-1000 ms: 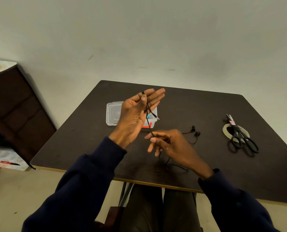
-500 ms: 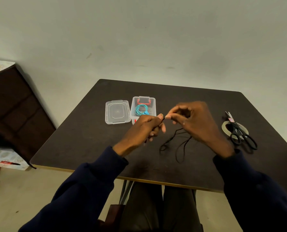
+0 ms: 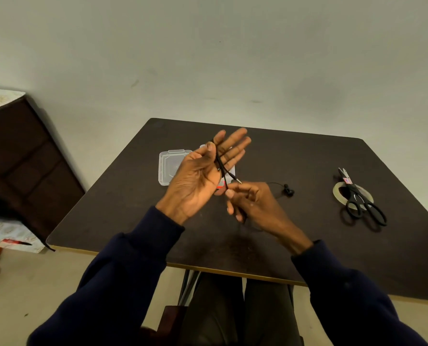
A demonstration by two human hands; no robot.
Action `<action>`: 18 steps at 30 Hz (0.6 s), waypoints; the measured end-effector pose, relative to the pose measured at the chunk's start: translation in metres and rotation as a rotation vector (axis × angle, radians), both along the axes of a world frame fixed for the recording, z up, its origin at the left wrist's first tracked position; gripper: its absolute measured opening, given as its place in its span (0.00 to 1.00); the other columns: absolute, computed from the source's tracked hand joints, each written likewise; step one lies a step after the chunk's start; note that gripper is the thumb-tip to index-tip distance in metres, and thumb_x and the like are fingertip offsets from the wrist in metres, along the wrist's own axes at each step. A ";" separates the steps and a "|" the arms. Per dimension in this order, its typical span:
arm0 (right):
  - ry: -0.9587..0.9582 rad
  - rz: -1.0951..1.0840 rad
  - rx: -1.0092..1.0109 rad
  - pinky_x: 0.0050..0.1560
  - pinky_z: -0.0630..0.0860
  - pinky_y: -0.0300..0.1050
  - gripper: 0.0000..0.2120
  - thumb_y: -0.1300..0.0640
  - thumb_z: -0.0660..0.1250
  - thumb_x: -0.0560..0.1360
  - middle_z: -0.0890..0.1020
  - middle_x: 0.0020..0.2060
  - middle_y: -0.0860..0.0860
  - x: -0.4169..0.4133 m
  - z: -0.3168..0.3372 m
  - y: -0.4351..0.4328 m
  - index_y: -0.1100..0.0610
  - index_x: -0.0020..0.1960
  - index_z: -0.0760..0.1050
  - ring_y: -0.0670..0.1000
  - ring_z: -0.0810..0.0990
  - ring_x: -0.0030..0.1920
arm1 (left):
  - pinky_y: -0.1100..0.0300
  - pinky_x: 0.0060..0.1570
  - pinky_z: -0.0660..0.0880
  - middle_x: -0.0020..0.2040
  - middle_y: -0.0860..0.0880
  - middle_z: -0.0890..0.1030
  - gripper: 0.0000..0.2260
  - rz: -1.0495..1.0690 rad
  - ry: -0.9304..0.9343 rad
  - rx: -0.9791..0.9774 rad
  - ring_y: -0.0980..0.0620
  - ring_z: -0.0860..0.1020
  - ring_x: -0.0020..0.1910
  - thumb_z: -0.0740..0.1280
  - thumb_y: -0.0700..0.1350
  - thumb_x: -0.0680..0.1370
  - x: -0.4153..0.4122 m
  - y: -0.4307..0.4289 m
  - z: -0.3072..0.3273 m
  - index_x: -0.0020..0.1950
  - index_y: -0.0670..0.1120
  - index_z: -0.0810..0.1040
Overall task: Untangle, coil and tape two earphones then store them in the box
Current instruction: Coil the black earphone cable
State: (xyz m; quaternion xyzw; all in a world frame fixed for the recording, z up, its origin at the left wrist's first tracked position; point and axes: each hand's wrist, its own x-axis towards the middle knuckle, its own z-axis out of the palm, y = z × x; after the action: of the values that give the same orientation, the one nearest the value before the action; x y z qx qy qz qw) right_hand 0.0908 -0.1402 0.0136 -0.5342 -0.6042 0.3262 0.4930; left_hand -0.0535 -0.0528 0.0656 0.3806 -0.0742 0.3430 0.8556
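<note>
Head view, left hand: the left hand (image 3: 203, 171) is raised over the table with palm turned inward and four fingers straight and fanned. Its thumb presses the cord of the black earphone (image 3: 219, 162) against the base of the index finger, so the cord is pinched there.
Head view, right hand: the right hand (image 3: 255, 206) is lower and nearer, with fingers curled. Its fingertips grip the same cord just below the left palm.
Earphone: a thin, glossy black cord runs down across the left palm to the right fingertips. A short end with a metal plug (image 3: 238, 181) sticks out to the right. The earbuds (image 3: 289, 191) lie on the table just right of the right hand.
Box: the box (image 3: 232, 168) is clear plastic with a red latch, far behind the left hand and mostly hidden by it.
Lid: the lid (image 3: 169, 168) is clear, rectangular and flat, just left of the box.
Tape roll: the tape roll (image 3: 337, 193) is a pale ring at the right.
Scissors: the scissors (image 3: 360, 198) are black-handled and lie across the tape roll.
Table: the table (image 3: 307, 245) is dark brown and matte, with a light edge.
</note>
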 end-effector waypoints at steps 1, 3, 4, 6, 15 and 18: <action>-0.024 0.024 -0.016 0.29 0.72 0.42 0.11 0.60 0.63 0.84 0.82 0.33 0.52 -0.003 -0.002 -0.002 0.62 0.58 0.81 0.49 0.74 0.26 | 0.43 0.76 0.62 0.72 0.34 0.71 0.13 0.041 0.005 -0.007 0.36 0.70 0.72 0.56 0.38 0.81 0.001 0.004 -0.001 0.63 0.37 0.72; -0.089 0.050 -0.029 0.30 0.73 0.44 0.11 0.59 0.62 0.84 0.82 0.33 0.53 -0.009 -0.002 -0.006 0.60 0.61 0.80 0.48 0.74 0.25 | 0.43 0.76 0.62 0.72 0.34 0.72 0.14 0.134 0.043 -0.003 0.37 0.71 0.72 0.58 0.39 0.81 0.004 0.009 -0.005 0.65 0.37 0.71; -0.136 0.040 -0.024 0.30 0.73 0.43 0.11 0.59 0.62 0.85 0.82 0.33 0.53 -0.011 0.000 -0.008 0.59 0.62 0.80 0.46 0.74 0.24 | 0.44 0.75 0.63 0.71 0.34 0.73 0.16 0.193 0.080 0.039 0.37 0.72 0.71 0.58 0.40 0.81 0.005 0.011 -0.008 0.67 0.35 0.70; -0.292 -0.020 0.023 0.34 0.71 0.34 0.11 0.60 0.63 0.84 0.83 0.32 0.50 -0.010 0.005 -0.012 0.58 0.62 0.81 0.43 0.76 0.26 | 0.43 0.73 0.67 0.67 0.34 0.76 0.17 0.377 0.238 0.227 0.38 0.76 0.68 0.58 0.40 0.83 0.008 0.010 -0.015 0.68 0.31 0.70; -0.874 -0.160 0.270 0.41 0.79 0.42 0.06 0.54 0.70 0.79 0.86 0.43 0.48 0.016 0.036 -0.023 0.53 0.52 0.85 0.44 0.82 0.40 | 0.66 0.38 0.74 0.39 0.52 0.82 0.14 0.581 0.828 0.906 0.58 0.79 0.35 0.56 0.42 0.86 0.005 -0.009 -0.032 0.45 0.42 0.78; -0.908 -0.190 0.345 0.39 0.80 0.47 0.04 0.54 0.73 0.76 0.85 0.42 0.49 0.026 0.045 -0.020 0.54 0.49 0.84 0.47 0.81 0.40 | 0.67 0.35 0.71 0.33 0.47 0.77 0.19 0.424 0.918 0.855 0.60 0.73 0.29 0.53 0.47 0.87 0.005 -0.015 -0.028 0.43 0.43 0.78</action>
State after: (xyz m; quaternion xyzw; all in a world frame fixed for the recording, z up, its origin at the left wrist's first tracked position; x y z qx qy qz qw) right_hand 0.1165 -0.1600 0.0584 -0.5858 -0.7519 -0.0907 0.2887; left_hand -0.0488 -0.0676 0.0381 0.8006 0.2447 0.2472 0.4879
